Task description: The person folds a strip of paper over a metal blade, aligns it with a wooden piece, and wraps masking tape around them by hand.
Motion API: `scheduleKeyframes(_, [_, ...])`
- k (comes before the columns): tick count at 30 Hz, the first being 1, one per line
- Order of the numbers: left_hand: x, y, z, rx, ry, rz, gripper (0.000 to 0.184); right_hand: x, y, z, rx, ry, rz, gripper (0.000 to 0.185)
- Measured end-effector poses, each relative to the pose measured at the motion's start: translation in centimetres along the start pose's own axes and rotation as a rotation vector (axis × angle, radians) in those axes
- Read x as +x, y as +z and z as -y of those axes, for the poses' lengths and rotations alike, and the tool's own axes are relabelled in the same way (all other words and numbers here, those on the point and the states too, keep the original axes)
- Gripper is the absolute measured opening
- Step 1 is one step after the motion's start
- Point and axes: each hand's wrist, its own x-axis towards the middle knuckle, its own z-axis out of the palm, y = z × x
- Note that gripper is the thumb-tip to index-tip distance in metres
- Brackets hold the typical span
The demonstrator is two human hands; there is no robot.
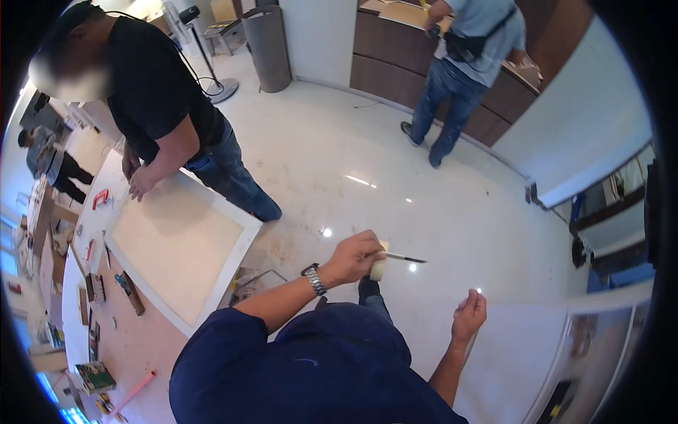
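Note:
My left hand (358, 256), with a metal watch on its wrist, is closed in front of my body. Its fingers grip a thin paintbrush (406, 257) whose dark tip points right. A cream-coloured, roll-like thing (378, 270) shows just beneath the fingers; whether the hand holds it too is unclear. To the right, my right hand (469, 316) is raised apart from the brush, fingers curled and pinched together. A bright white spot shows at its fingertips, and I cannot tell whether it is an object or a floor reflection.
A white-framed panel (180, 240) lies on the worktable (141, 353) at left, with a red clamp (101, 198) and tools. A person in black (159, 85) leans over it. Another person (462, 63) stands by brown drawers (388, 67). A bin (267, 49) stands behind.

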Motion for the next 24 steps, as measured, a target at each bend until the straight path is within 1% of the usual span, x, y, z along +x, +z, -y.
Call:
scheduleKeyframes(3, [5.8, -2.7, 5.3, 0.01, -0.076, -0.134, 0.004, 9.1, 4.0, -4.6, -0.041, 0.196, 0.017, 0.038])
scheduleKeyframes(4, [7.8, -3.5, 6.7, -0.014, -0.091, -0.232, 0.004, 12.7, 6.3, -5.2, -0.048, 0.247, 0.03, 0.044])
scheduleKeyframes(6, [11.6, -5.5, 9.1, -0.055, -0.116, -0.411, 0.006, 19.0, 12.8, -6.5, 0.064, 0.293, 0.259, 0.045])
scheduleKeyframes(7, [13.5, -6.8, 9.8, -0.021, -0.158, -0.468, 0.006, 21.4, 16.6, -5.2, 0.126, 0.315, 0.374, 0.047])
scheduleKeyframes(8, [15.3, -8.4, 10.6, 0.039, -0.17, -0.526, 0.006, 23.7, 20.5, -4.0, 0.008, 0.224, 0.499, 0.044])
scheduleKeyframes(9, [16.8, -9.7, 10.8, 0.09, -0.191, -0.583, 0.006, 24.8, 25.2, -0.5, -0.12, 0.133, 0.618, 0.043])
scheduleKeyframes(10, [18.2, -10.8, 11.3, 0.135, -0.218, -0.64, 0.006, 26.4, 29.3, 2.1, -0.187, 0.096, 0.72, 0.036])
scheduleKeyframes(11, [19.6, -12.0, 12.6, 0.146, -0.183, -0.742, 0.005, 27.8, 33.5, 4.6, -0.258, 0.054, 0.819, 0.03])
scheduleKeyframes(13, [22.3, -15.0, 14.9, 0.149, -0.24, -0.877, 0.005, 29.1, 41.5, 9.9, -0.206, -0.172, 0.991, 0.02])
scheduleKeyframes(14, [23.2, -16.6, 16.1, 0.149, -0.275, -0.943, 0.005, 29.8, 45.6, 10.9, -0.121, -0.18, 1.036, 0.016])
scheduleKeyframes(15, [24.1, -18.2, 17.6, 0.123, -0.385, -0.949, 0.006, 30.5, 49.7, 11.4, -0.037, -0.183, 1.083, 0.013])
scheduleKeyframes(16, [25.0, -19.7, 19.5, 0.13, -0.383, -0.977, 0.006, 31.4, 53.6, 11.4, 0.052, -0.183, 1.127, 0.01])
scheduleKeyframes(19, [26.8, -23.8, 26.4, 0.149, -0.383, -1.022, 0.006, 34.3, 62.9, 8.7, -0.137, -0.19, 1.113, 0.018])
scheduleKeyframes(21, [29.1, -27.0, 30.7, 0.149, -0.381, -1.045, 0.006, 39.5, 67.3, 2.2, -0.648, -0.508, 1.113, 0.03])
scheduleKeyframes(22, [30.7, -29.2, 31.6, 0.14, -0.405, -1.028, 0.006, 41.6, 67.9, -2.0, -0.762, -0.468, 1.127, 0.047])
scheduleKeyframes(23, [32.3, -31.2, 31.8, 0.127, -0.44, -1.021, 0.006, 44.4, 67.6, -6.8, -0.978, -0.349, 1.23, 0.052])
scheduleKeyframes(24, [33.4, -33.2, 32.1, 0.118, -0.472, -1.023, 0.006, 45.1, 66.1, -10.1, -1.248, -0.427, 1.19, 0.053])
